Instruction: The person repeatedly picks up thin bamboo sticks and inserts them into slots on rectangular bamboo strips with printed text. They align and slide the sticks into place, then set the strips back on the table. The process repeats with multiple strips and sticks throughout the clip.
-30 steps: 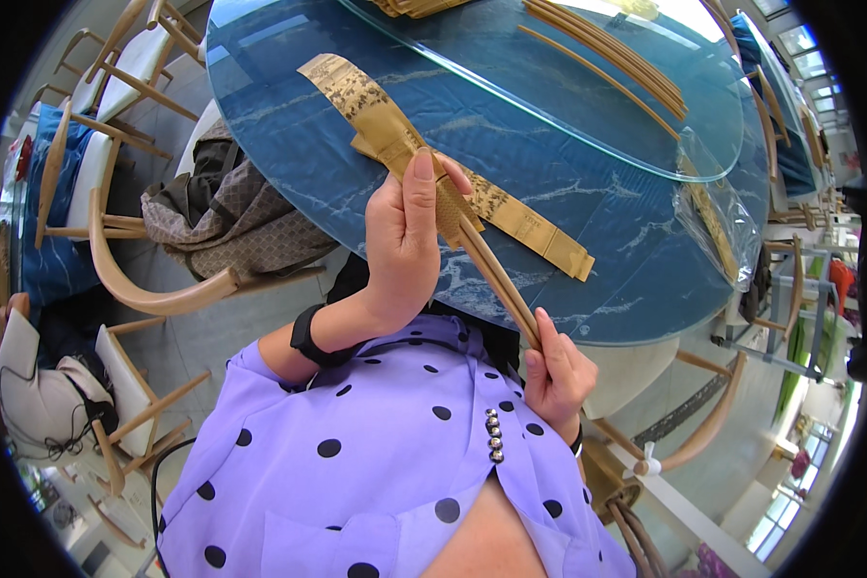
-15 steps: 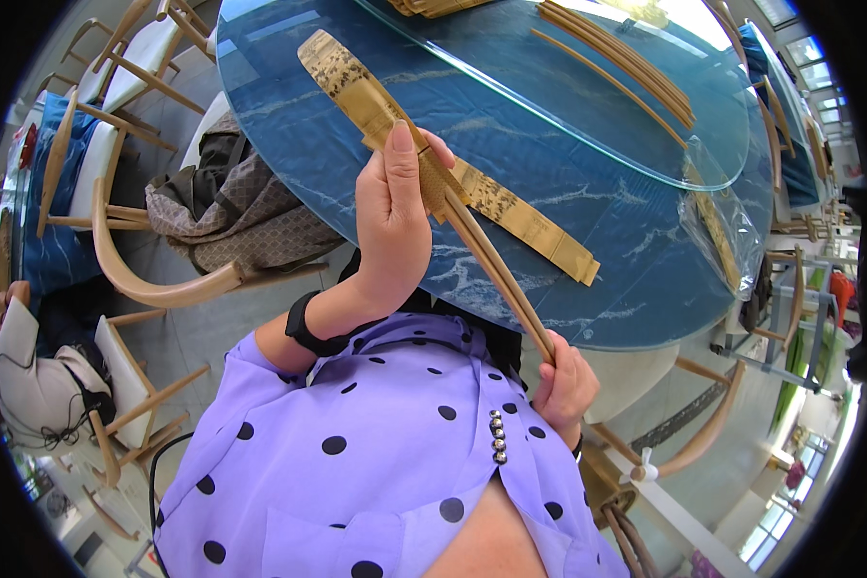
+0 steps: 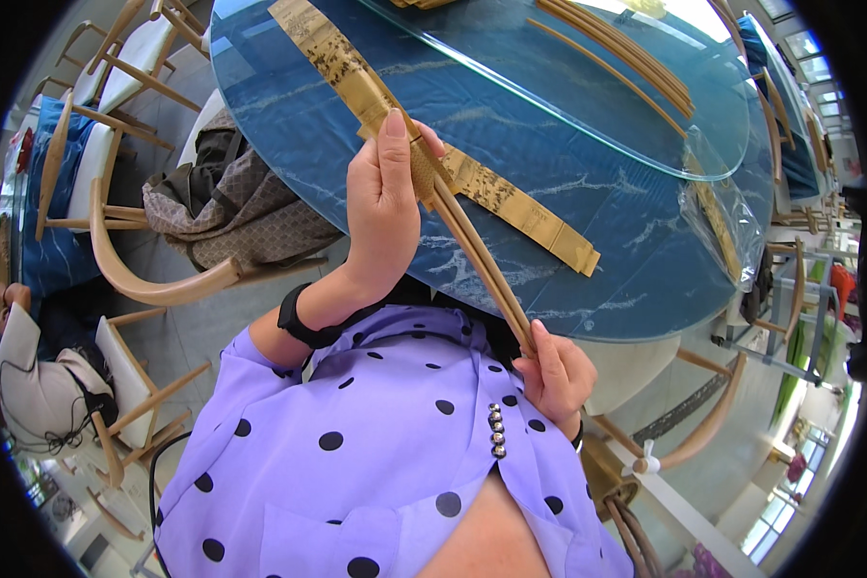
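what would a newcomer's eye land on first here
Probably the patterned gold paper sleeve slanting at upper centre-left, gripped by the left hand, with wooden sticks running from it down to the right hand. Next, perhaps, the purple polka-dot top filling the lower centre, then the blue marbled table above it.

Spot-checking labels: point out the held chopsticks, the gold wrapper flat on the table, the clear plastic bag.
Held chopsticks (image 3: 484, 260): head view, mid-shaft.
Gold wrapper (image 3: 520, 206): head view, middle of its visible length.
Clear plastic bag (image 3: 742, 227): head view, film toward its right side.
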A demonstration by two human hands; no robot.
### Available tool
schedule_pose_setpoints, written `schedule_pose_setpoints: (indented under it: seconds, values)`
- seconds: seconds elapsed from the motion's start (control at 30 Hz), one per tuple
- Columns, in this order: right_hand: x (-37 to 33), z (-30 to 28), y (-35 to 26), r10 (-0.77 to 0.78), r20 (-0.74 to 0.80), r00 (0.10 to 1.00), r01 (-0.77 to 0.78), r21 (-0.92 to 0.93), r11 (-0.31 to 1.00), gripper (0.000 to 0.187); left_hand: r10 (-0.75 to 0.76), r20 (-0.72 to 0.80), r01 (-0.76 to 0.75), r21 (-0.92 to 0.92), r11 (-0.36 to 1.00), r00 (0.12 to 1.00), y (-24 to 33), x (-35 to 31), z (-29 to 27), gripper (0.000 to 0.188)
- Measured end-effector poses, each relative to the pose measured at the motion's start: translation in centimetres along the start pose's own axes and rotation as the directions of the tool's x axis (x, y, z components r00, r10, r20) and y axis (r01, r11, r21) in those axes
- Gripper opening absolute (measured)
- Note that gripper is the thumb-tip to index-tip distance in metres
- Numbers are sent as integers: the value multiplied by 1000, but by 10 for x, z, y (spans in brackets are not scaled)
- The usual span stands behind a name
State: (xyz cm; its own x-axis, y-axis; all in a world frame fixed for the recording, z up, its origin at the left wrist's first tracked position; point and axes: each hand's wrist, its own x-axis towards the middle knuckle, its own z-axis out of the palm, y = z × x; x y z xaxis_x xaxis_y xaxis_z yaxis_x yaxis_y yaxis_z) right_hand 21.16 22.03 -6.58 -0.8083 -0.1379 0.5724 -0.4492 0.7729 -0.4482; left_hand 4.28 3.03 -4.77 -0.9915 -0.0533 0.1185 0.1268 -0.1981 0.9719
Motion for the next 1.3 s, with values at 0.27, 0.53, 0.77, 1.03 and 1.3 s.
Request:
schedule_pose_setpoints:
  seconds: [0.27, 0.53, 0.77, 1.03, 1.3]
  values:
    - [-20, 3, 6, 123, -105, 987, -107, 146, 984, 36, -29, 33, 30, -20, 999, 999, -2, -11, 5, 49]
    - [-13, -4, 0, 429, -15, 903, -373, 468, 801, 33, -9, 48, 12, -72, 997, 999, -8, -20, 12, 47]
    - [-3, -2, -2, 466, 9, 885, -409, 493, 767, 29, 69, 18, -68, -93, 993, 997, -17, -26, 17, 47]
    - [3, -21, 20, 653, -121, 747, -438, 650, 621, 23, 70, 279, -9, -215, 977, 958, -2, -13, 1, 33]
    - [24, -30, 29, 791, -174, 587, -437, 754, 491, 19, -79, 395, 122, -85, 989, 915, -7, -15, -16, 23]
